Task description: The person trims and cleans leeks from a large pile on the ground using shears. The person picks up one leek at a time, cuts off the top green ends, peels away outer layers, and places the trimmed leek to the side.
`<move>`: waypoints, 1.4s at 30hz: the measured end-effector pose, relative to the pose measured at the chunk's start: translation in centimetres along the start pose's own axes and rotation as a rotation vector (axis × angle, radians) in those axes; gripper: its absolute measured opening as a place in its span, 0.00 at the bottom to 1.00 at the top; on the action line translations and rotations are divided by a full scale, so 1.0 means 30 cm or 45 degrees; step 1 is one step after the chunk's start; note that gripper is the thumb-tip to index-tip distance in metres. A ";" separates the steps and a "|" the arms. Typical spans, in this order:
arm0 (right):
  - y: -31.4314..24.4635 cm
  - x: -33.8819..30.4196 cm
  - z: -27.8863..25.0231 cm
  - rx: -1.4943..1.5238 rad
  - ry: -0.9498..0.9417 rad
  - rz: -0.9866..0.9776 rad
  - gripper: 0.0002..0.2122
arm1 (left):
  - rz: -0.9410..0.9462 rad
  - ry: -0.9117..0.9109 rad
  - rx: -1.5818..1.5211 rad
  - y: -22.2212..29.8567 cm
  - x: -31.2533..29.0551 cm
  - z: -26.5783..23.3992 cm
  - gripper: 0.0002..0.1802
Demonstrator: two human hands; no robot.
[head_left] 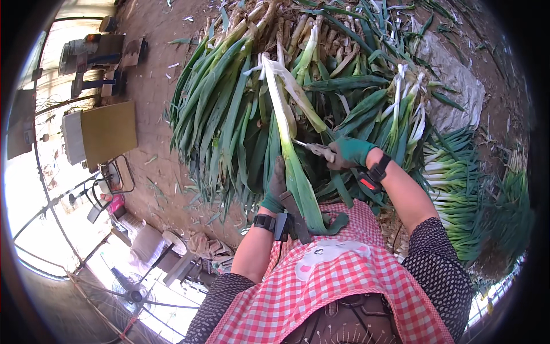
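A person in a red-checked apron (338, 266) leans over a dirt floor (154, 103). One leek (278, 109) stands aslant before the apron, white end up and away, green leaves trailing onto the cloth. The left hand (277, 182), gloved, holds the green part from its left side; the fingers are partly hidden, so I cannot tell how firmly they press. The right hand (346, 153), also gloved, is pinched around what looks like a short blade (302, 143), its tip just beside the stem. A pale outer leaf (303, 103) hangs off to the right.

The step looks like stripping. To do it well, I'd steady the stem low, keep the blade shallow and angled away from the left hand, and draw each leaf down whole.

Counted: two hands, one leek held, one blade, one loose leaf. Beyond lies one heap (217, 132), too tangled to count. One small bunch (397, 109) lies near the left edge of one pale sheet (455, 80); two stacks (455, 195) lie beyond the sheet's near edge.
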State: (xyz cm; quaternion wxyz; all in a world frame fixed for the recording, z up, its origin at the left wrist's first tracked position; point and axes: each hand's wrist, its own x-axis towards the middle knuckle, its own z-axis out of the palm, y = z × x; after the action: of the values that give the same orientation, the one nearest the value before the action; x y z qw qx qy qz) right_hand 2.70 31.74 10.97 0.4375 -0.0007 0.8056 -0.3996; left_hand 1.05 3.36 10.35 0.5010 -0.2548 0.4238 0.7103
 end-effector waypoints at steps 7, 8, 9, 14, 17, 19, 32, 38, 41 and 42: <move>0.163 0.008 0.003 1.247 0.434 0.027 0.20 | 0.122 -0.499 1.230 -0.076 0.070 0.322 0.24; 0.094 -0.045 -0.056 1.402 0.401 -0.005 0.17 | 0.093 -0.511 1.153 -0.112 0.070 0.356 0.23; 0.114 -0.058 -0.057 1.409 0.530 -0.081 0.17 | 0.033 -0.485 0.938 -0.124 0.083 0.360 0.24; 0.177 -0.366 -0.069 1.253 1.002 -0.181 0.29 | 0.444 -0.244 1.043 -0.005 0.203 0.280 0.21; 0.164 -0.582 -0.099 1.041 0.975 0.009 0.32 | 1.006 0.747 1.744 0.167 0.338 0.084 0.25; 0.180 -0.664 -0.066 1.086 1.040 0.056 0.29 | 0.770 0.854 2.126 0.205 0.383 0.017 0.37; 0.471 -0.489 -0.047 1.346 1.251 0.292 0.17 | 0.428 0.214 2.377 0.169 0.164 0.338 0.28; 0.920 -0.098 -0.105 0.238 1.259 0.808 0.18 | 0.313 0.231 1.825 0.094 -0.029 0.347 0.39; 0.836 -0.031 -0.074 0.286 1.171 0.777 0.17 | 0.293 0.337 1.797 0.088 0.036 0.239 0.41; 0.600 0.043 -0.063 0.257 1.043 0.658 0.16 | 0.260 0.454 1.805 0.105 0.032 0.173 0.41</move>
State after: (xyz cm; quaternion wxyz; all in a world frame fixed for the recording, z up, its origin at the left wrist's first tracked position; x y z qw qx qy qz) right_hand 6.82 44.76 -0.97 0.1676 0.3985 0.8425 -0.3213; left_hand -1.91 7.84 13.32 0.4002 0.0592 0.8777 0.2569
